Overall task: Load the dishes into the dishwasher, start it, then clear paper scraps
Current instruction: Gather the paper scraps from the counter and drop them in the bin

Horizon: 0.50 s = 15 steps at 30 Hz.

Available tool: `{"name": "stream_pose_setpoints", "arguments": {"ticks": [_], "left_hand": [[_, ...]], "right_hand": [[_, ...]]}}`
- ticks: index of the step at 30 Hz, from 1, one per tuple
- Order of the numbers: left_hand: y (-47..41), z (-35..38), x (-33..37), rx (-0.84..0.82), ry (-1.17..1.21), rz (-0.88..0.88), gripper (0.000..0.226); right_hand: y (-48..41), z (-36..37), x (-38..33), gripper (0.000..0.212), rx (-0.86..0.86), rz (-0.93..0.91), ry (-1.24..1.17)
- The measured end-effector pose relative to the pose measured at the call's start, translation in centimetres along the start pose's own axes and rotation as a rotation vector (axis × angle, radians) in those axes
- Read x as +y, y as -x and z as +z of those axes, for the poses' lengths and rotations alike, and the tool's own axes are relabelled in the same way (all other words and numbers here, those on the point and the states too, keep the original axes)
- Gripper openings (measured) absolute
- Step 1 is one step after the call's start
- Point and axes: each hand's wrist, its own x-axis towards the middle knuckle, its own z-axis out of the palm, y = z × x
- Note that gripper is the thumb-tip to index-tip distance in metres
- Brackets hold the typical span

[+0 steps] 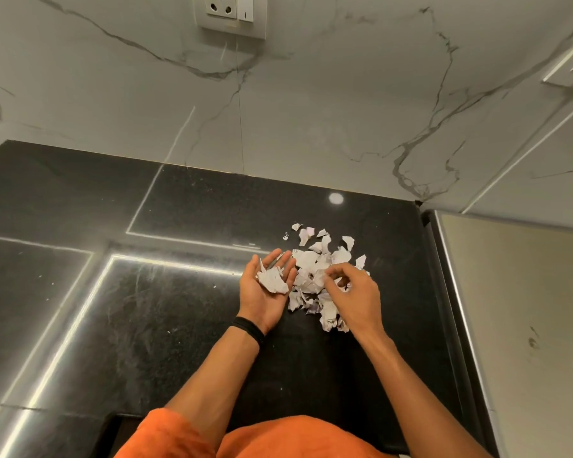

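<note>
A heap of torn white paper scraps (pixel 318 259) lies on the black stone counter (pixel 186 319), right of centre. My left hand (pixel 265 292) lies palm up beside the heap's left edge, fingers nearly straight, cupping a few scraps (pixel 273 280). My right hand (pixel 353 294) hovers over the heap's right side, palm down, and its fingertips pinch at scraps in the middle of the pile. A black band sits on my left wrist. No dishes or dishwasher are in view.
A marble wall with a socket plate (pixel 230 11) rises behind the counter. A beige panel (pixel 523 325) with a metal edge stands along the counter's right side. Bright light strips reflect on the counter's left half.
</note>
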Motion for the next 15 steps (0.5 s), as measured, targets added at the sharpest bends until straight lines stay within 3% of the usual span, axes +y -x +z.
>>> {"name": "stream_pose_setpoints", "arguments": {"ticks": [5, 10, 15], "left_hand": [[0.1, 1.5, -0.9, -0.047, -0.063, -0.040, 0.048], [0.7, 2.1, -0.9, -0.106, -0.013, -0.099, 0.049], [1.0, 1.3, 0.2, -0.090, 0.129, -0.132, 0.040]], "right_hand": [[1.0, -0.6, -3.7, 0.010, -0.028, -0.095, -0.349], [0.9, 1.3, -4.7, 0.020, -0.195, -0.200, -0.248], [-1.3, 0.2, -3.3, 0.014, -0.033, -0.041, -0.402]]}}
